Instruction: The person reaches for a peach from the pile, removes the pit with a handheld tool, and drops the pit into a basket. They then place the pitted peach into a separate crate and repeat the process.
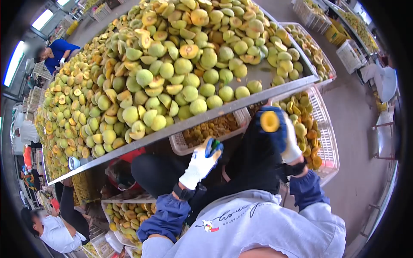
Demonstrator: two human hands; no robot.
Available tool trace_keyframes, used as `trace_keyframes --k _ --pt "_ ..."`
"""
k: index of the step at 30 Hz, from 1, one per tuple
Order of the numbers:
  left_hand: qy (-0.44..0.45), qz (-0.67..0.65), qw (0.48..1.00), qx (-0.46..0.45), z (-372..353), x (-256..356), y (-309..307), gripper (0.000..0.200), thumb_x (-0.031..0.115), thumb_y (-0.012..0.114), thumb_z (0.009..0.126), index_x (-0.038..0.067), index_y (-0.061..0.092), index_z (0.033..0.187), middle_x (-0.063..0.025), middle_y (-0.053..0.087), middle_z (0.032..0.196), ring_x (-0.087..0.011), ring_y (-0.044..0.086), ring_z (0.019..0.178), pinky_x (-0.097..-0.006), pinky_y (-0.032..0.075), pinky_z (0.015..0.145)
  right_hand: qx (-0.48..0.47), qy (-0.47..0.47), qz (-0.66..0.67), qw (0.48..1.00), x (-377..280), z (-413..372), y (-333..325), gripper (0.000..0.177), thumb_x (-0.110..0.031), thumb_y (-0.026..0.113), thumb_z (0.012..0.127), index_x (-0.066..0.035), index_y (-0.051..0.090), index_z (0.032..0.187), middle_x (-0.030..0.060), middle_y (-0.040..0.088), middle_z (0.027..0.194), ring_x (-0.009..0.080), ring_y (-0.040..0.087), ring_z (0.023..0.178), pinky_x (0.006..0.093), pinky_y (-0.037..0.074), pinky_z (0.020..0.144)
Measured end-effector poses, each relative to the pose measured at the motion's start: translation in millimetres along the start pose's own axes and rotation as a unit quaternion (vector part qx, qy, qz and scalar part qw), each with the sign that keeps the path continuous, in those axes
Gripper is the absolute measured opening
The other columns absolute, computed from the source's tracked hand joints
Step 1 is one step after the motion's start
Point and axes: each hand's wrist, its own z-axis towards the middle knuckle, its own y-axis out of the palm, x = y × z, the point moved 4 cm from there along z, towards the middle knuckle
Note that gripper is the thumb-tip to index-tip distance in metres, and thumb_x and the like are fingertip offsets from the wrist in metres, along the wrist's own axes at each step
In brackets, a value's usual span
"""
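My left hand (203,160), in a white and blue glove, is closed below the metal table edge (185,129). Something small and green shows between its fingers, too little of it to name. To the right, my right hand (282,133), gloved the same way, grips a fruit half (269,121) with its hollow orange cut face up. That hand is beside a white crate (329,133) of cut fruit. Whole and halved green-yellow fruits (183,66) are heaped on the table beyond both hands.
Under the table edge, between my hands, sits a white basket (180,148) with small orange-brown pieces. Another crate (107,210) of fruit is at lower left. A small white cup (74,162) stands at the table's left corner. People work at left (58,232) and far right (383,79).
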Motion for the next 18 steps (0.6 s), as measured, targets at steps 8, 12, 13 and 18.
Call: trace_keyframes --k 8,12,13,18 --pt "-0.089 -0.054 0.994 -0.041 5 -28 -2 0.030 0.019 0.061 0.090 0.004 0.052 0.115 -0.0032 0.062 0.078 -0.0074 0.052 0.055 -0.0229 0.043 0.048 0.136 -0.045 -0.424 0.894 10 39 -126 0.034 -0.021 0.065 0.084 -0.003 0.059 0.112 0.0182 0.059 0.110 0.0352 0.055 0.105 0.0412 0.044 0.092" --pt "-0.090 -0.006 0.995 -0.038 13 -23 1 0.040 0.020 0.063 0.089 0.003 0.049 0.122 -0.0043 0.063 0.079 -0.0086 0.055 0.057 -0.0239 0.045 0.048 0.082 -0.191 -0.415 0.886 -61 134 -41 0.050 -0.023 0.068 0.080 -0.007 0.051 0.124 0.0157 0.052 0.126 0.0340 0.049 0.118 0.0412 0.039 0.100" --pt "-0.078 -0.031 0.996 -0.032 13 -21 2 0.043 0.020 0.064 0.088 0.002 0.049 0.123 -0.0057 0.064 0.081 -0.0097 0.057 0.060 -0.0256 0.047 0.051 0.070 -0.208 -0.402 0.889 -69 162 -17 0.052 -0.026 0.068 0.080 -0.007 0.050 0.125 0.0152 0.052 0.126 0.0339 0.049 0.119 0.0412 0.039 0.100" --pt "0.036 0.113 0.992 0.052 10 -25 -4 0.050 0.032 0.063 0.084 0.002 0.051 0.122 -0.0220 0.065 0.088 -0.0411 0.061 0.087 -0.0445 0.049 0.073 0.065 -0.334 -0.409 0.847 -63 315 91 0.055 -0.037 0.064 0.081 -0.005 0.051 0.123 0.0200 0.052 0.126 0.0355 0.048 0.118 0.0435 0.039 0.099"
